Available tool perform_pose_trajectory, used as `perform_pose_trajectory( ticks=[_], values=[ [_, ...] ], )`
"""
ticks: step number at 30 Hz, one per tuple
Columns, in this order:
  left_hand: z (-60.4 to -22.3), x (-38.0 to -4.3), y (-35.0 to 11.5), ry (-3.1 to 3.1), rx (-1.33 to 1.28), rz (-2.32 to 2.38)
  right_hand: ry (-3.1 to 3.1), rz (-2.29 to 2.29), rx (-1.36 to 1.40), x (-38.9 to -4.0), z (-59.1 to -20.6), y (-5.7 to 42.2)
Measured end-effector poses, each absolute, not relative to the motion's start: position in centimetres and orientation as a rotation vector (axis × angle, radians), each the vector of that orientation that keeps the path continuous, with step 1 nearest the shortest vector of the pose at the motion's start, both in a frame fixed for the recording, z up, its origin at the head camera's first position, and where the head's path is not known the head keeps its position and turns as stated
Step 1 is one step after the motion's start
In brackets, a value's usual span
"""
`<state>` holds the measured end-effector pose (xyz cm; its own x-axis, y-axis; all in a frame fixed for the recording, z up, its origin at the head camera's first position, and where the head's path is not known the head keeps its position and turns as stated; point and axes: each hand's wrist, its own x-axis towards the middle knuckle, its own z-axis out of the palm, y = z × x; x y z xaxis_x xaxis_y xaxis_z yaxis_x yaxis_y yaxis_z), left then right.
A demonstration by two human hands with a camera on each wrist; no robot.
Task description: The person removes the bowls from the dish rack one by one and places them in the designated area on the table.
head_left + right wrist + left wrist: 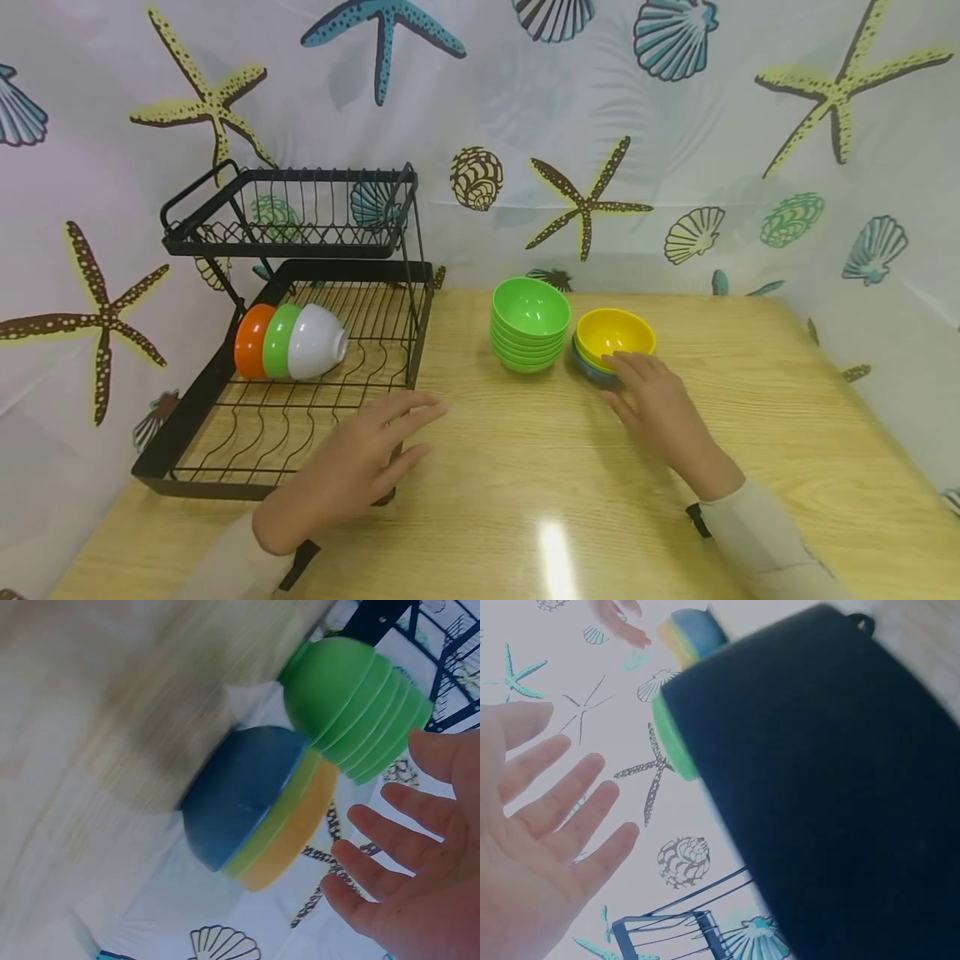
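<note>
My right hand hovers at the near right side of a short bowl stack, fingers extended and holding nothing. A yellow bowl tops that stack, with a green one and a blue bowl beneath; my fingertips overlap its rim in the head view. Just left stands a taller stack of green bowls. My left hand is over the front right corner of the black dish rack, its fingers spread in the left wrist view and nothing in them.
On the rack's lower tier, an orange bowl, a green bowl and a white bowl lie nested on their sides. The rack's upper tier rises behind. A patterned curtain closes off the wooden table at back and sides.
</note>
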<state>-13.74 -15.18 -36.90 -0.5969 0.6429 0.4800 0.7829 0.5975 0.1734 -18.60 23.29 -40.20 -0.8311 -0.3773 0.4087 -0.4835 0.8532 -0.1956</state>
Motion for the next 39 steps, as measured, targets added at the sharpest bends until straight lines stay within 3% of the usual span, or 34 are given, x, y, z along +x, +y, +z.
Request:
perform_pose_trajectory(
  ticks=[17,29,39],
  values=[
    [-33.7,-17.2,-18.2,-2.422,-0.760,-0.586,-2.539,0.475,0.908,-12.3,-39.8,21.1],
    [-34.2,-21.2,-21.5,-2.665,-0.480,-0.711,-2.600,0.450,0.909,-10.9,-39.8,20.9],
    [-34.2,-23.0,-23.1,-2.809,-0.394,-0.723,-2.632,0.471,0.859,-10.2,-39.4,20.7]
  ],
)
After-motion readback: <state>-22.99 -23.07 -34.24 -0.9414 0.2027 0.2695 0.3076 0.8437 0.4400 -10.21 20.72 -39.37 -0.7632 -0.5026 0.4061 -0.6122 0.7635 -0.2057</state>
